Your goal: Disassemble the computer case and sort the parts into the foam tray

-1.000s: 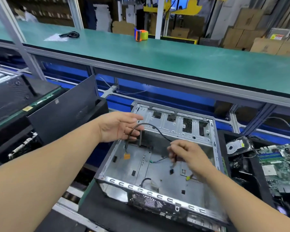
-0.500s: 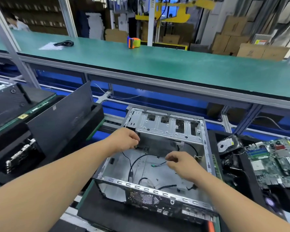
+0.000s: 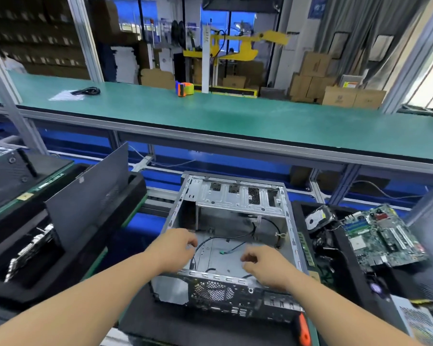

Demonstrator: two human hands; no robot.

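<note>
Reaching into computer case (image 3: 238,196), left hand (image 3: 176,245) and right hand (image 3: 265,267) grips loosely curled, empty, labels unreadable

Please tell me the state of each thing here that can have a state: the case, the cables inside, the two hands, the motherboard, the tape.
computer case: open, side panel off, nearly emptied
black cables: loose inside the case
green connector: unplugged, lying on the case floor
left hand: fingers curled over the case, grip unclear
right hand: fingers curled, grip unclear
motherboard: removed, lying tilted on the right
tape roll: standing on the green bench
</note>
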